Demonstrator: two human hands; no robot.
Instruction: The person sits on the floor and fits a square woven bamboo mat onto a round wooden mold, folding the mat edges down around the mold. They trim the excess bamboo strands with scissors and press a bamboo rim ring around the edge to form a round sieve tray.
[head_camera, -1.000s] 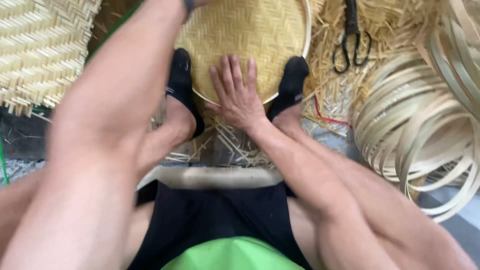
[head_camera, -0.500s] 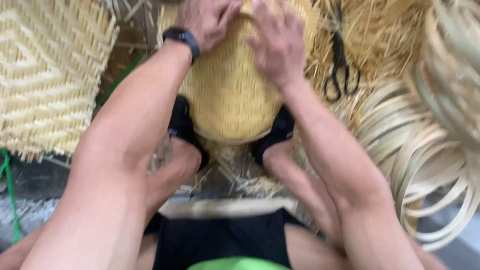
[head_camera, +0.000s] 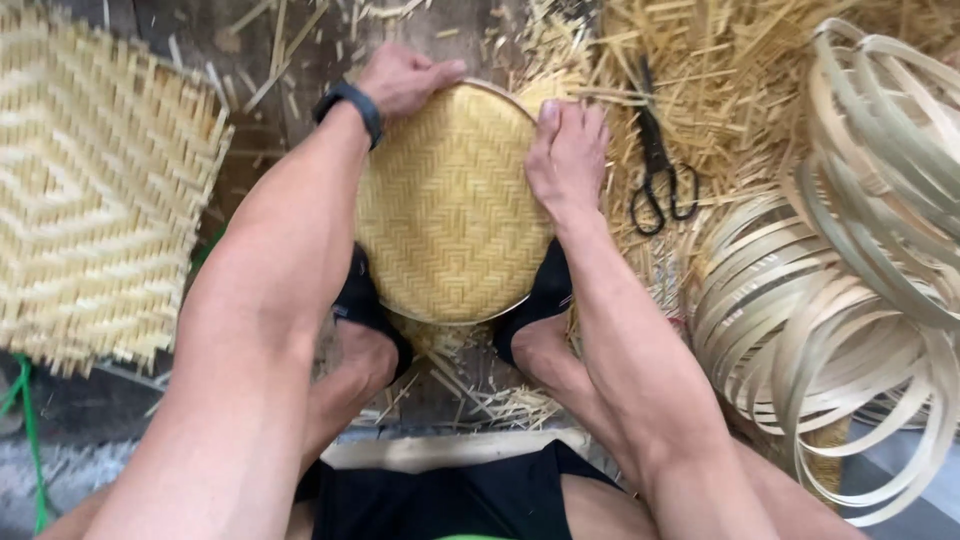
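Round tan woven bamboo tray (head_camera: 445, 205), judged light, stiff, springy, is gripped at opposite rim edges by left hand (head_camera: 405, 78) and right hand (head_camera: 565, 160), fingers curled closed on it.

Bare arms, black wristband (head_camera: 350, 104) — left wrist, black shorts (head_camera: 450, 495), black shoes (head_camera: 365, 300)

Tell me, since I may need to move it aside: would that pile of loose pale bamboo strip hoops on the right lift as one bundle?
Probably not. The pale bamboo strip hoops lie as separate, loosely overlapping loops, so grabbing one would likely leave others behind or drag them askew. They look thin and flat, so likely light and springy rather than rigid. Being round, a freed loop might roll or spring open.
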